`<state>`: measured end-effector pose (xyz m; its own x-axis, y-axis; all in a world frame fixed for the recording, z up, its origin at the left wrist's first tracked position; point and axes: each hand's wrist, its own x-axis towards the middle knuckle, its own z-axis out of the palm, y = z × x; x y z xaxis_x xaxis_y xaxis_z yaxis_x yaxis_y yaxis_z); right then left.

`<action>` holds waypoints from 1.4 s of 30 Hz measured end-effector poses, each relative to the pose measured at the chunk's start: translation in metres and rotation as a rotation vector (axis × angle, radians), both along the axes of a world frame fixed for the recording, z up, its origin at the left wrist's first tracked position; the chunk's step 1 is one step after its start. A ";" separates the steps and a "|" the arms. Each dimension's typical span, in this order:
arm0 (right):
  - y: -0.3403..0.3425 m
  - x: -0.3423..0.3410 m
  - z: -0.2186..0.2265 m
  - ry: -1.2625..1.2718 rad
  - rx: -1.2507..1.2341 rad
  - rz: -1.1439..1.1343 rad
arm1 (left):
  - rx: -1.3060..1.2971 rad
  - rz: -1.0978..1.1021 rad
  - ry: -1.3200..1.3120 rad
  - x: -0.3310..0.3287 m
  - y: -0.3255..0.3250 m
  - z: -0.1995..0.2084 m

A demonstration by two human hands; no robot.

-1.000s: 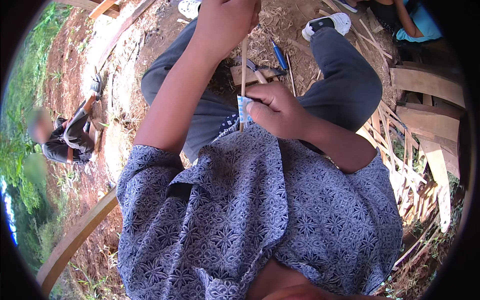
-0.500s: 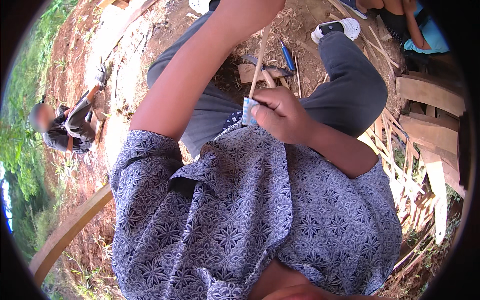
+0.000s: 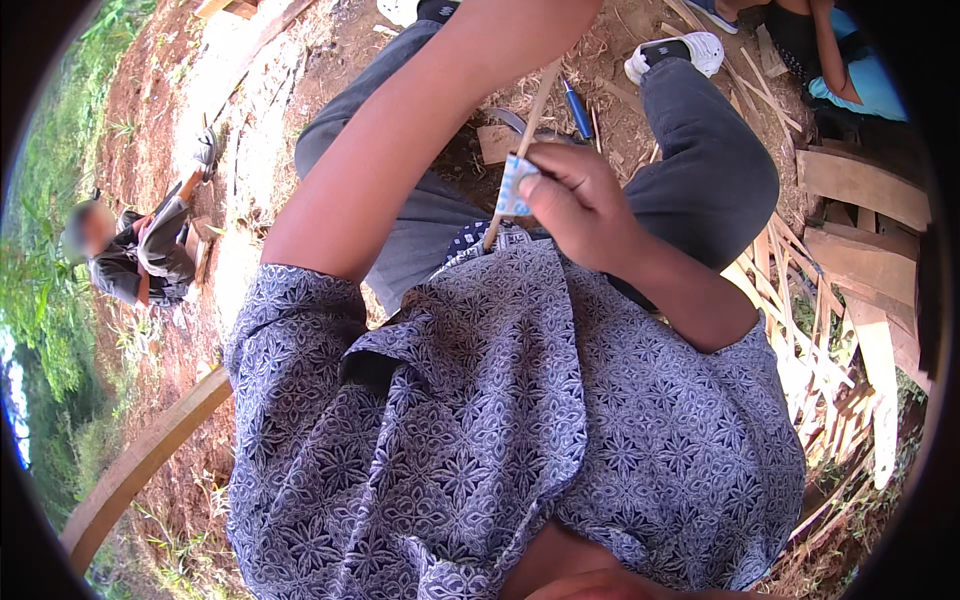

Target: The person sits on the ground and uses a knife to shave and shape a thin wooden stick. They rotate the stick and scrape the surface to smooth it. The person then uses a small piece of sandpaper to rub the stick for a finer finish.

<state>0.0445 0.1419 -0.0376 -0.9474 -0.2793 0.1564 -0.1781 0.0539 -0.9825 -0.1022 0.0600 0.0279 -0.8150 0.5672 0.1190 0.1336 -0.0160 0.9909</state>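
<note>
My right hand [image 3: 580, 200] is closed, its thumb pressing a small folded blue-and-white printed sheet [image 3: 513, 187] against a thin wooden stick [image 3: 540, 105]. The stick slants through the sheet, its lower end showing just below, near my shirt hem. My left hand [image 3: 535, 30] is at the top edge, where the stick runs up behind its wrist. Its fingers are out of the picture, so its grip on the stick is hidden. On the ground beyond lie a blue-handled tool [image 3: 576, 110] and a curved blade [image 3: 505, 118], partly covered by my arm and the stick.
A wooden block [image 3: 495, 146] lies between my legs. Curved planks [image 3: 865, 187] are stacked at the right, with loose split strips [image 3: 800, 310] beside them. One person [image 3: 145, 250] sits at far left, another [image 3: 850, 70] at upper right. A curved beam [image 3: 145, 465] stands at lower left.
My right hand and the folded sheet have moved up and slightly right, so the stick's lower end now shows beneath. My left hand has shifted slightly right.
</note>
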 end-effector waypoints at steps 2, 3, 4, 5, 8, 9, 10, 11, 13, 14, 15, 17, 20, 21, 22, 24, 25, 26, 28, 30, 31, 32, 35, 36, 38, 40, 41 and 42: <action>0.001 0.002 0.005 -0.101 -0.084 -0.077 | 0.041 -0.005 0.088 -0.007 -0.002 0.001; 0.001 0.001 0.010 -0.151 -0.127 -0.106 | 0.014 -0.019 0.136 -0.004 -0.003 -0.006; 0.002 -0.002 0.016 -0.202 -0.169 -0.135 | -0.013 -0.034 0.184 0.000 -0.003 -0.015; 0.003 -0.010 0.018 -0.186 -0.217 -0.193 | -0.013 -0.041 0.336 0.013 0.003 -0.024; 0.002 -0.004 -0.004 -0.107 -0.029 -0.047 | 0.044 -0.062 -0.053 -0.009 0.002 -0.018; -0.005 0.006 -0.005 -0.178 0.031 0.151 | 0.159 0.020 -0.122 -0.022 0.001 -0.013; -0.004 0.002 -0.007 -0.173 0.005 0.065 | 0.085 0.060 -0.053 -0.035 -0.007 -0.016; -0.001 -0.007 -0.013 -0.170 -0.022 -0.007 | 0.105 0.061 -0.102 -0.037 -0.005 -0.031; 0.016 -0.043 -0.015 -0.271 -0.088 -0.105 | 0.135 -0.026 -0.238 -0.025 -0.007 -0.075; 0.015 -0.052 -0.021 -0.290 -0.122 -0.169 | 0.146 -0.136 -0.333 -0.020 -0.005 -0.090; 0.008 -0.046 -0.034 -0.232 -0.047 -0.090 | 0.124 -0.113 -0.332 -0.017 -0.004 -0.087; 0.002 -0.031 -0.030 -0.390 0.102 0.192 | 0.284 -0.091 -0.322 -0.048 -0.009 -0.106; 0.018 -0.070 -0.028 -0.438 0.046 -0.026 | 0.359 -0.046 -0.354 -0.057 -0.019 -0.106; 0.024 -0.091 -0.038 -0.526 -0.092 -0.122 | 0.349 -0.054 -0.332 -0.049 -0.005 -0.125; 0.025 -0.093 -0.045 -0.464 0.000 -0.095 | 0.340 -0.075 -0.313 -0.050 0.007 -0.136; 0.014 -0.072 -0.065 -0.344 0.173 -0.042 | 0.364 -0.112 -0.484 -0.070 0.000 -0.134; 0.004 -0.058 -0.073 -0.354 0.253 0.053 | 0.386 -0.069 -0.479 -0.086 -0.007 -0.138; 0.007 -0.055 -0.070 -0.370 0.237 0.014 | 0.411 -0.028 -0.481 -0.092 -0.009 -0.142; 0.010 -0.065 -0.075 -0.390 0.196 -0.063 | 0.365 -0.086 -0.486 -0.073 -0.005 -0.152; 0.035 -0.099 -0.061 -0.505 0.153 -0.210 | 0.323 -0.096 -0.363 -0.052 0.007 -0.177; 0.029 -0.097 -0.062 -0.425 0.217 -0.241 | 0.327 -0.124 -0.377 -0.051 0.005 -0.183; 0.022 -0.085 -0.074 -0.449 0.254 -0.201 | 0.359 -0.127 -0.426 -0.057 0.006 -0.187; 0.009 -0.056 -0.085 -0.460 0.388 -0.126 | 0.426 -0.066 -0.533 -0.069 -0.007 -0.196; 0.005 -0.056 -0.076 -0.481 0.407 -0.124 | 0.374 -0.062 -0.471 -0.067 -0.010 -0.198; 0.020 -0.090 -0.068 -0.623 0.279 -0.262 | 0.216 -0.212 -0.415 -0.042 -0.005 -0.192; 0.019 -0.091 -0.073 -0.599 0.325 -0.195 | 0.217 -0.177 -0.436 -0.044 -0.006 -0.198; 0.012 -0.068 -0.087 -0.510 0.399 -0.112 | 0.219 -0.165 -0.440 -0.058 -0.005 -0.200; 0.010 -0.066 -0.088 -0.514 0.395 -0.117 | 0.213 -0.142 -0.439 -0.070 -0.010 -0.202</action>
